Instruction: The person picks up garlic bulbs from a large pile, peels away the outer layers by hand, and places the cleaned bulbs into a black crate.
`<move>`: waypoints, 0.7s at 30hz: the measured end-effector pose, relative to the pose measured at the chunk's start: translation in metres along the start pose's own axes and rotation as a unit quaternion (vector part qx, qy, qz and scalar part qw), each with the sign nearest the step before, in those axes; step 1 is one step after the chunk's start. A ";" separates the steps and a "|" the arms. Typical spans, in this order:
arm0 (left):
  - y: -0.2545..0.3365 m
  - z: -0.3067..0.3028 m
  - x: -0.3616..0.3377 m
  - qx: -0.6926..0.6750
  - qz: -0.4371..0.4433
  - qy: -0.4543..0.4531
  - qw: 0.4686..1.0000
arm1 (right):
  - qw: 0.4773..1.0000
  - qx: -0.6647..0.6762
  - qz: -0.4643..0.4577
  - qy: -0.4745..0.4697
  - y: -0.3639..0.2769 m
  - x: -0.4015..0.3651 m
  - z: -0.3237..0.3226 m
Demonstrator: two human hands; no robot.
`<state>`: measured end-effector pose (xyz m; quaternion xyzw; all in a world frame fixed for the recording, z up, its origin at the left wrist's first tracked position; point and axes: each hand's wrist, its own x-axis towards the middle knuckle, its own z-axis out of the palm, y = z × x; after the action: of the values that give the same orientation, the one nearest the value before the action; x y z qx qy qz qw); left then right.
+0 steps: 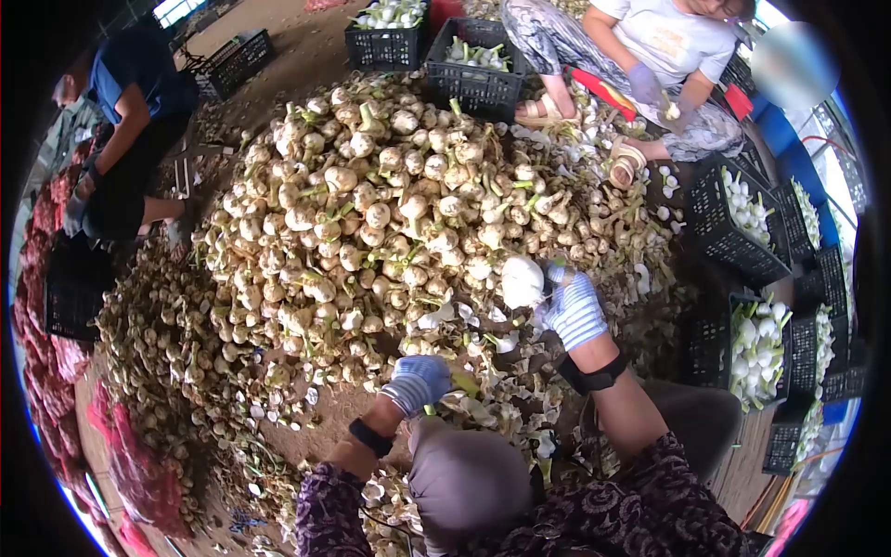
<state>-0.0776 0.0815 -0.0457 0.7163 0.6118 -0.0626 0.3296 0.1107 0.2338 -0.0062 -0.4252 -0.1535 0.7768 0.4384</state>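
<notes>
My right hand (573, 308), in a blue-and-white striped glove, is closed around a large, clean white garlic bulb (522, 281) at the near right edge of the garlic heap. My left hand (419, 381) wears a similar glove and is curled closed above my knee. A yellowish-green strip (464, 382) shows beside its fingers; what the hand holds is hidden. Beyond both hands rises a big heap of unpeeled garlic (371, 204) with cut green stems. Loose white peelings (506, 399) lie on the ground between and below my hands.
Black crates of peeled garlic (759, 348) line the right side, with another crate (478, 70) behind the heap. A co-worker (664, 56) in gloves sits at the back right holding garlic. A second person (139, 102) is at the left, near red net sacks (139, 455).
</notes>
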 end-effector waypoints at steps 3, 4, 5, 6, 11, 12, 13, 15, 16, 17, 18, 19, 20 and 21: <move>0.003 -0.007 -0.001 -0.495 0.089 0.134 0.854 | 0.981 -0.187 -0.038 -0.028 -0.004 -0.014 -0.007; 0.006 -0.011 0.001 -0.515 0.139 0.179 0.827 | 0.982 -0.181 -0.055 -0.001 0.007 -0.012 -0.007; 0.011 -0.018 0.007 -0.530 0.189 0.222 0.796 | 0.972 -0.220 -0.078 0.006 0.012 -0.020 0.002; 0.026 -0.040 0.002 -0.660 0.083 0.127 0.736 | 0.962 -0.250 -0.107 -0.009 0.022 -0.013 -0.007; 0.026 -0.040 0.020 -0.573 0.091 0.203 0.789 | 0.999 -0.032 -0.009 0.024 0.034 -0.010 -0.008; 0.023 -0.030 0.026 -0.594 0.097 0.256 0.757 | 0.995 -0.093 0.026 -0.015 0.025 -0.027 -0.004; 0.014 -0.025 0.031 -0.381 0.100 0.374 0.840 | 0.995 -0.094 0.027 -0.013 0.018 -0.036 0.005; -0.008 -0.010 0.026 -0.245 -0.002 0.399 0.884 | 0.989 0.024 0.106 0.104 0.010 -0.043 0.024; -0.023 0.001 0.026 -0.204 -0.039 0.379 0.902 | 0.986 0.036 0.087 0.139 0.011 -0.034 0.014; -0.032 0.007 0.024 -0.161 -0.074 0.353 0.919 | 0.985 0.040 0.084 0.144 0.007 -0.032 0.007; -0.036 0.015 0.023 -0.154 -0.094 0.342 0.922 | 0.987 0.051 0.109 0.108 0.003 -0.031 0.001; -0.036 0.024 0.027 -0.156 -0.095 0.340 0.923 | 0.986 0.059 0.137 0.069 0.001 -0.030 -0.002; -0.028 0.021 0.026 -0.196 -0.079 0.336 0.918 | 0.986 0.058 0.140 0.070 0.003 -0.030 -0.003; -0.024 0.019 0.026 -0.234 -0.064 0.332 0.912 | 0.987 0.043 0.127 0.085 0.004 -0.030 -0.002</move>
<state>-0.0872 0.0936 -0.0825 0.5573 0.7277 0.3028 0.2610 0.1174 0.2064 0.0058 -0.4867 -0.0269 0.7932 0.3650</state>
